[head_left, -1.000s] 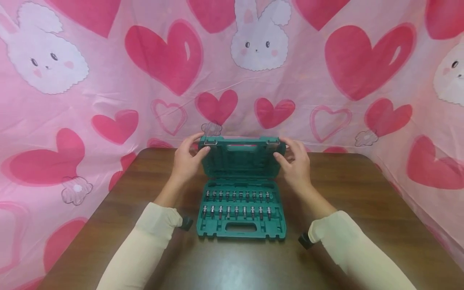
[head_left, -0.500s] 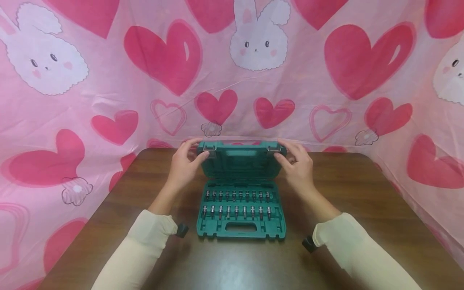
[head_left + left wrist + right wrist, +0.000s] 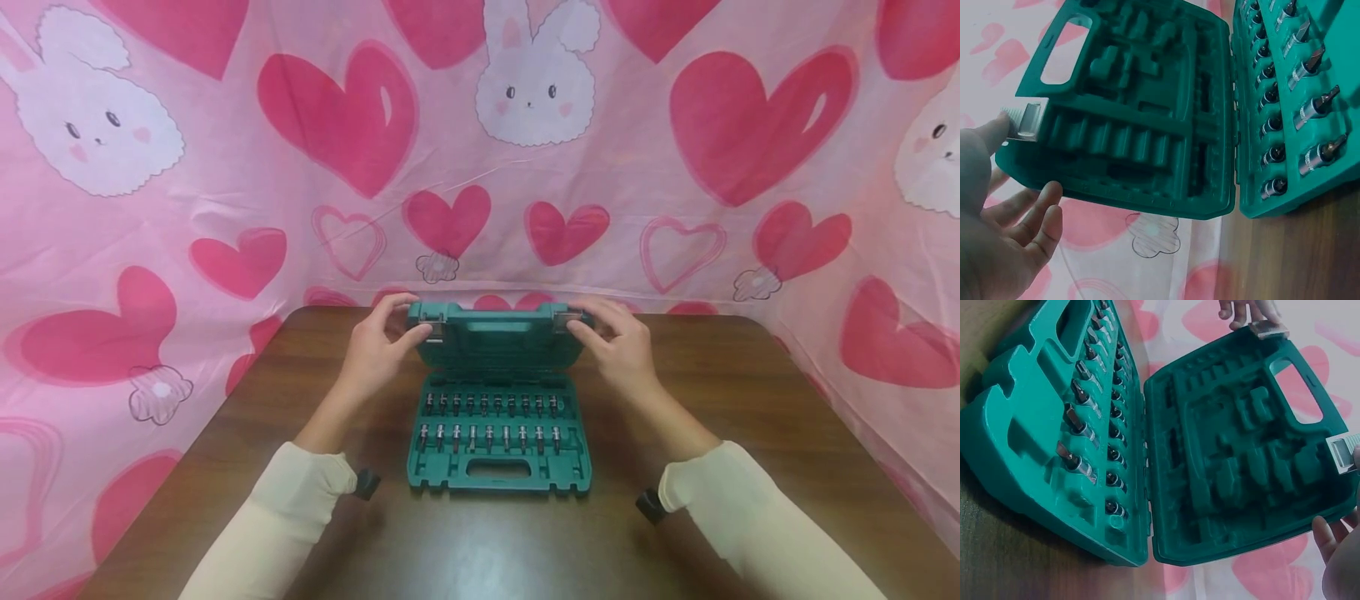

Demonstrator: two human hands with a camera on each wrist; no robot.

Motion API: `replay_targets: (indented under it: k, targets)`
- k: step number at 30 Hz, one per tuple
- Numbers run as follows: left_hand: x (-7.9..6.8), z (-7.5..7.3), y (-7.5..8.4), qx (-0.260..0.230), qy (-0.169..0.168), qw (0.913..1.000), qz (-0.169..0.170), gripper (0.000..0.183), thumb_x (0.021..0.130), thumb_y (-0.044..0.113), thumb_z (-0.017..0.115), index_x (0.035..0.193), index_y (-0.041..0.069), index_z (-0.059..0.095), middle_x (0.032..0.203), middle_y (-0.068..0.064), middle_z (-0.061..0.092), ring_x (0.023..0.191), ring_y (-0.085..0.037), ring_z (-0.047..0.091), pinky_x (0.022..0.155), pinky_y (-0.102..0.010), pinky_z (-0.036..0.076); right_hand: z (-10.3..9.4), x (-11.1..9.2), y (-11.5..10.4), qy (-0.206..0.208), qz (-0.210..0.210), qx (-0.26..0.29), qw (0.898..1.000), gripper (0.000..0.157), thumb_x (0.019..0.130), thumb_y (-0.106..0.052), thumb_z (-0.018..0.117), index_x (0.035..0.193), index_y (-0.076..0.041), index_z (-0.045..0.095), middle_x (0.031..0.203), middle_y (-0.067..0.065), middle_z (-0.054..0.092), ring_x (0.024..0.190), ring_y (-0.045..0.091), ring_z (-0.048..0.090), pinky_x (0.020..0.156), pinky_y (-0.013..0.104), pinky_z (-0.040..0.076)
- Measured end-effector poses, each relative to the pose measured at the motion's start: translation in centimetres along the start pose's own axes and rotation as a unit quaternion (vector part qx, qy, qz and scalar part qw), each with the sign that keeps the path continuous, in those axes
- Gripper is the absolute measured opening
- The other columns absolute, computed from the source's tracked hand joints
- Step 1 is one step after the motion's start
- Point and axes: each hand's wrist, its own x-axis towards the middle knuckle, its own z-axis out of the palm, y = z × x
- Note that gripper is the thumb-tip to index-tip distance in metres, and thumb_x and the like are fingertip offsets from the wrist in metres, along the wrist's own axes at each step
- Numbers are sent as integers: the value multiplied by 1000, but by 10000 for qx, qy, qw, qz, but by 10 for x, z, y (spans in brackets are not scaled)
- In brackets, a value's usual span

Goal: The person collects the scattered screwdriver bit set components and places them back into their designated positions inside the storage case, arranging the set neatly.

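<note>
A green bit socket case (image 3: pixel 498 483) lies on the table with its lid (image 3: pixel 498 343) raised and leaning a little toward me. Two rows of metal bit sockets (image 3: pixel 489 438) sit in the base's slots. My left hand (image 3: pixel 375 348) grips the lid's left corner, thumb at the metal latch (image 3: pixel 1030 119) and fingers around the outer side. At the opposite corner my right hand (image 3: pixel 624 348) holds the lid likewise, its thumb on the other latch (image 3: pixel 1341 454). The lid's moulded inside holds no tools in the left wrist view.
The case rests on a brown wooden table (image 3: pixel 480 550). Pink cloth (image 3: pixel 637 150) printed with hearts and rabbits hangs close behind the table and along both sides. Dark wrist cameras (image 3: pixel 366 484) stick out from both sleeves.
The lid has tilted forward and down toward me, its top edge dropping. Both hands have come down with it, and my forearms have drawn back and slightly apart. The base has stayed put.
</note>
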Motion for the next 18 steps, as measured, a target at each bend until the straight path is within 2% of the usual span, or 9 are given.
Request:
replay_targets:
  k: [7, 12, 18]
  targets:
    - [1, 0, 2, 299, -196, 9993, 129, 55, 85, 28, 77, 135, 22, 54, 112, -3, 63, 77, -18, 61, 64, -36, 54, -2, -1, -3, -73, 64, 29, 9999, 31, 85, -11, 76, 116, -12, 72, 110, 3, 68, 75, 12, 54, 66, 16, 48]
    - [2, -1, 1, 272, -151, 9993, 192, 52, 85, 28, 77, 132, 21, 57, 106, -3, 64, 75, -18, 61, 63, -35, 54, -3, -2, -4, -119, 150, 0, 9998, 32, 86, -13, 76, 117, -13, 72, 111, 3, 67, 77, 13, 54, 67, 15, 48]
    - [0, -3, 1, 326, -92, 9992, 206, 51, 84, 32, 77, 130, 21, 59, 108, -2, 65, 79, -17, 62, 65, -34, 55, -3, -4, -6, -135, 112, -56, 9998, 33, 86, -13, 76, 119, -13, 71, 109, 4, 67, 79, 15, 54, 67, 15, 48]
